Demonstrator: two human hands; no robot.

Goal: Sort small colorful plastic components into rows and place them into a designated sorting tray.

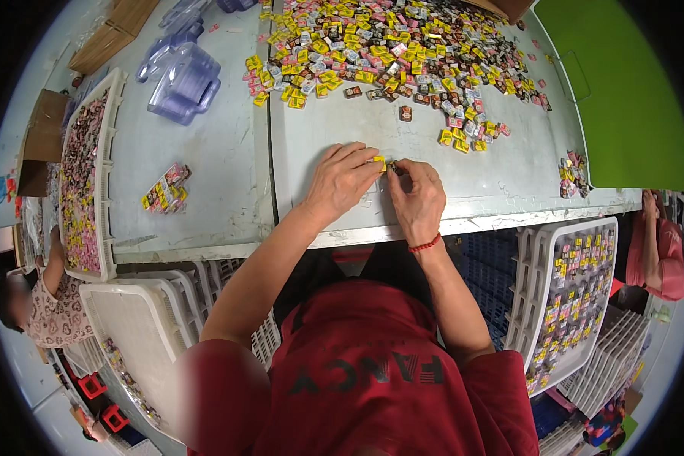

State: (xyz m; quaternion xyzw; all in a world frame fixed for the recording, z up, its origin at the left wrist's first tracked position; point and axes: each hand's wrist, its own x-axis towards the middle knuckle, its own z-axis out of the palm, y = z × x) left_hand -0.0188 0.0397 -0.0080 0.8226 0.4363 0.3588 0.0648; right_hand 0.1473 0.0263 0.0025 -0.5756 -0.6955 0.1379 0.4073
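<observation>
Near the table's front edge, my left hand (340,181) is closed, its fingertips on a small yellow block (379,161). My right hand (419,196), with a red bead bracelet (425,244) at its wrist, pinches a small dark block (391,168) close against the yellow one. Both hands meet just above the pale tabletop (311,137). A lone brown block (406,113) lies beyond my right hand. Farther back spreads a big heap of small yellow, pink, black and white blocks (387,53).
Clear plastic trays (186,85) stand at the back left. A few blocks lie grouped (169,188) at left, others (574,175) at right. White crates (133,304) flank me; the right one (526,311) holds block groups. Other people work at left (53,304) and right (665,258).
</observation>
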